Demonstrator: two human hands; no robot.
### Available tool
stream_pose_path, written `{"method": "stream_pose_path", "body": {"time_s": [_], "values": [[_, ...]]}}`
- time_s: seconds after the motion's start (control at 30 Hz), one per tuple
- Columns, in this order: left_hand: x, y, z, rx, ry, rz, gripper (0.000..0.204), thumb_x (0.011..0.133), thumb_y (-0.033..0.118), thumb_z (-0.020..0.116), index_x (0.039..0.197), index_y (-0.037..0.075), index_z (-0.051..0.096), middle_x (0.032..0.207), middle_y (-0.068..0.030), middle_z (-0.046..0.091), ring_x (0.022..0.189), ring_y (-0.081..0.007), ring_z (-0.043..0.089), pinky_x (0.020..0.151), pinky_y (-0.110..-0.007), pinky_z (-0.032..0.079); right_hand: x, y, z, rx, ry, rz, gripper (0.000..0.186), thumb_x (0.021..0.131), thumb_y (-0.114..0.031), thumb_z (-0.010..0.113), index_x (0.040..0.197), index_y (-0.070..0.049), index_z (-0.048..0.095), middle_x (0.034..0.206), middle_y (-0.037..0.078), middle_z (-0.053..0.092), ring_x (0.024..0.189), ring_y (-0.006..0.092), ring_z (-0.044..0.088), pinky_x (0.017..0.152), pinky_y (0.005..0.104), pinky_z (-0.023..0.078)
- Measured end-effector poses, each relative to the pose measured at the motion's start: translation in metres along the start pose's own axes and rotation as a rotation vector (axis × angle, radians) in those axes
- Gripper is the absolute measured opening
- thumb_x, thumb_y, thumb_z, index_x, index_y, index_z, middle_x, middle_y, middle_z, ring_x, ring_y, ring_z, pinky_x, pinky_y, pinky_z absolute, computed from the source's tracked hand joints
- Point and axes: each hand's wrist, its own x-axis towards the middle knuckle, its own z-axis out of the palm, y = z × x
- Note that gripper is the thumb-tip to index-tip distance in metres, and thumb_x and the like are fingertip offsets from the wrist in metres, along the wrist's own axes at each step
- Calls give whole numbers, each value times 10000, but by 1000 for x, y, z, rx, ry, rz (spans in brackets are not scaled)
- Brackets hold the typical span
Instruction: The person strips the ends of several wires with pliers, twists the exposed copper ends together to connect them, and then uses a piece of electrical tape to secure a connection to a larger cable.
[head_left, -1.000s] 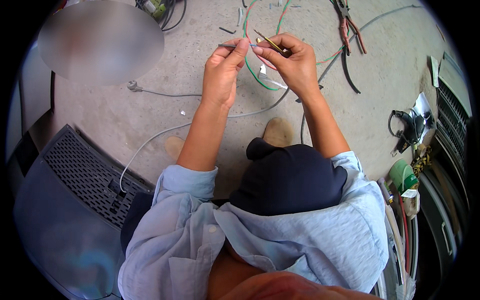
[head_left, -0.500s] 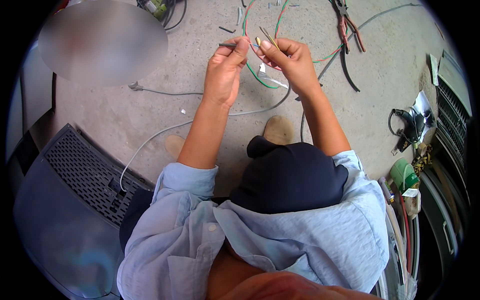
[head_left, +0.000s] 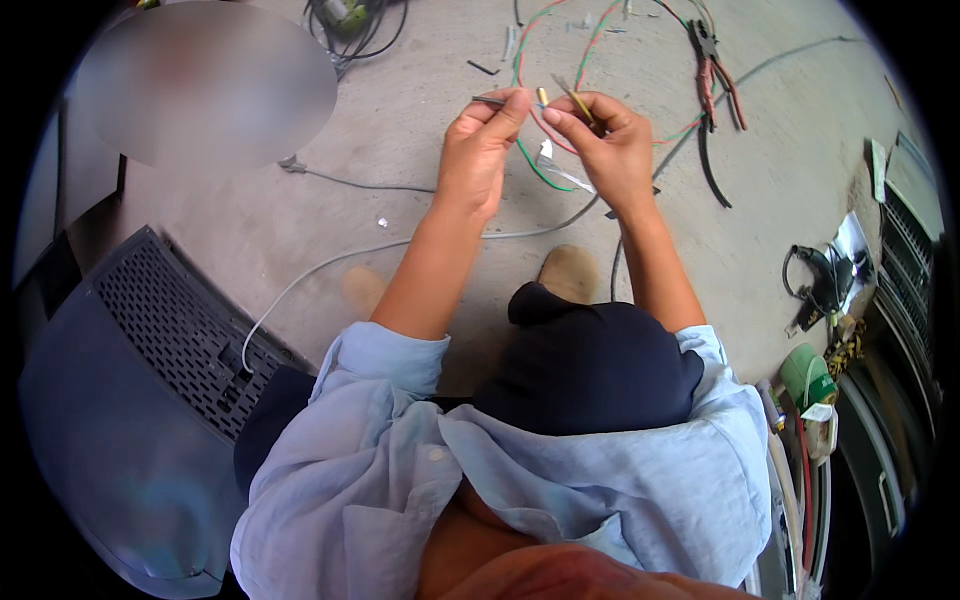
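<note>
Above the floor my hands work close together. My left hand [head_left: 474, 158] is closed in a pinch on a short dark grey cable [head_left: 487, 100], its end poking out past the fingers. A thin blue wire [head_left: 541, 106] spans the small gap between the two hands. My right hand [head_left: 617, 148] pinches near that wire's end with thumb and forefinger. It also grips a slim yellow tool [head_left: 578, 103] with a grey, blade-like tip pointing up. A small yellow piece [head_left: 542, 96] shows beside the wire; how it is held is unclear.
Beyond my hands, red and green wires [head_left: 523, 60] curl on the concrete, with pliers [head_left: 706, 55] to the right. A grey cord [head_left: 340, 256] runs to a dark perforated panel [head_left: 180, 325] at left. A green container [head_left: 806, 375] stands at right.
The whole scene has shifted right and slightly down in the picture. The yellow tool in my right hand leans over more, while both hands keep their pinches.
</note>
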Motion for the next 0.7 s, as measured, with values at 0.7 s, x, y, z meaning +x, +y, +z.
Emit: {"method": "stream_pose_path", "body": {"time_s": [0.7], "values": [[8, 21, -25, -66, 2, 16, 228, 896, 213, 609, 1096, 123, 545, 995, 39, 582, 881, -82, 538, 856, -284, 429, -6, -12, -31, 187, -89, 254, 284, 804, -319, 700, 861, -45, 654, 729, -11, 606, 680, 52, 511, 611, 200, 378]]}}
